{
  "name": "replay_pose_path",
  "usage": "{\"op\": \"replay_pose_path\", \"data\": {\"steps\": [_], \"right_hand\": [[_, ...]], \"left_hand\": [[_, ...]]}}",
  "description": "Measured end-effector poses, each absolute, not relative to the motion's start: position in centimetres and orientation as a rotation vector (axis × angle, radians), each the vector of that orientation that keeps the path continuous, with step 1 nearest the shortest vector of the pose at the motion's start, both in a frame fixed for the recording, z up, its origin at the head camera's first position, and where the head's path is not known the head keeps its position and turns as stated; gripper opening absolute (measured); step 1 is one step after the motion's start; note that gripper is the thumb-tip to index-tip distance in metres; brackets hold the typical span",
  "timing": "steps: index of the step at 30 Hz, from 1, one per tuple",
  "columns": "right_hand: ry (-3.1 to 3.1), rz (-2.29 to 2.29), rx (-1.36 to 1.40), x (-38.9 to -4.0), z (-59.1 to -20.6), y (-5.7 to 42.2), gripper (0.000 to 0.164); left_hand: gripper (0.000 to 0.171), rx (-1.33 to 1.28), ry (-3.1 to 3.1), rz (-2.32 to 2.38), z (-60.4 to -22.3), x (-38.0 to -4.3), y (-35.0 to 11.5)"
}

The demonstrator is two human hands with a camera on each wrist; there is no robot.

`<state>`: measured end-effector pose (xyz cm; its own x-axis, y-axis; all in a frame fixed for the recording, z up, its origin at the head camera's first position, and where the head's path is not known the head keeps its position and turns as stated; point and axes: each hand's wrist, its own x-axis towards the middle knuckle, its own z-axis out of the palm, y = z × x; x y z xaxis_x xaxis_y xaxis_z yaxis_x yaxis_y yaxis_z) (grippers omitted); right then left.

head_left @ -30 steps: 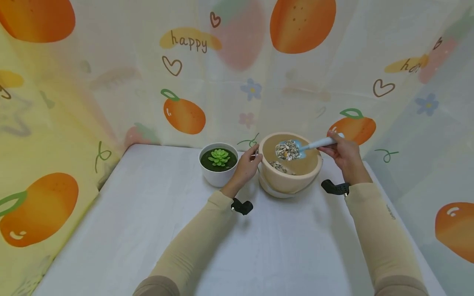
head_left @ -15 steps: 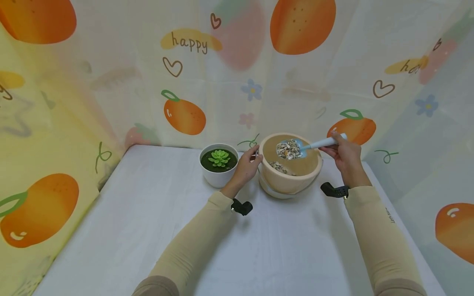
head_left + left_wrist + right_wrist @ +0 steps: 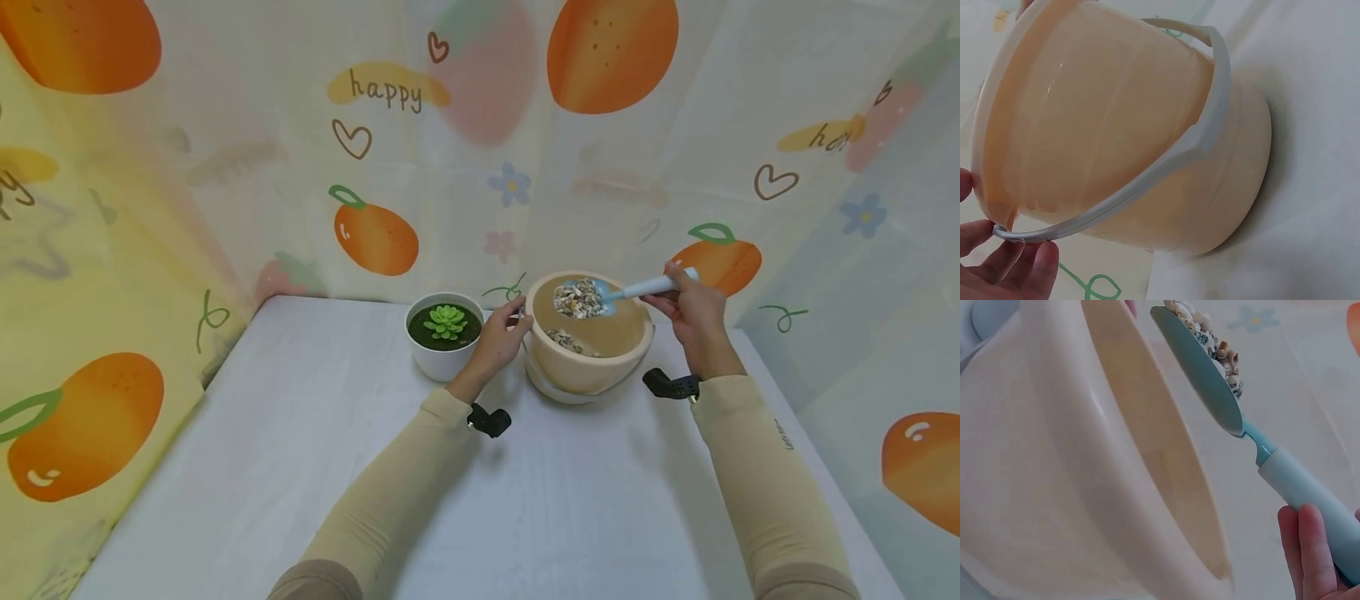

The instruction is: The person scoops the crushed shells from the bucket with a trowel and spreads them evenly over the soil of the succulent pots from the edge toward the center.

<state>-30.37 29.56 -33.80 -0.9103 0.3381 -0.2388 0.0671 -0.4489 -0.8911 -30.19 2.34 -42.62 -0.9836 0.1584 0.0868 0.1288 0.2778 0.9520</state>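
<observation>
Fingers of the left hand [image 3: 498, 343] grip the bucket [image 3: 588, 373] at its rim, beside one end of the carrying handle [image 3: 1200, 140]; the bucket stands upright on the bench [image 3: 570, 500]. Fingers of the right hand [image 3: 696, 321] are wrapped about the scoop [image 3: 1207, 378], its blade heaped with shells [image 3: 579, 298] above the opening. Good practice: hold the blade level, tip slowly, brace the rim, as loose shells would likely roll. Beyond: a patterned cloth [image 3: 450, 200].
</observation>
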Motion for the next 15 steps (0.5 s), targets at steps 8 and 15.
{"op": "replay_pose_path", "data": {"steps": [8, 15], "right_hand": [[-1.555, 2.471, -0.577, -30.7, -33.5, 28.5, 0.029], [-1.602, 2.438, -0.579, -30.9, -33.2, 27.6, 0.032]], "left_hand": [[0.051, 0.315, 2.524, 1.837, -42.4, -29.9, 2.0], [0.051, 0.328, 2.577, 1.806, -42.0, -29.8, 1.2]]}}
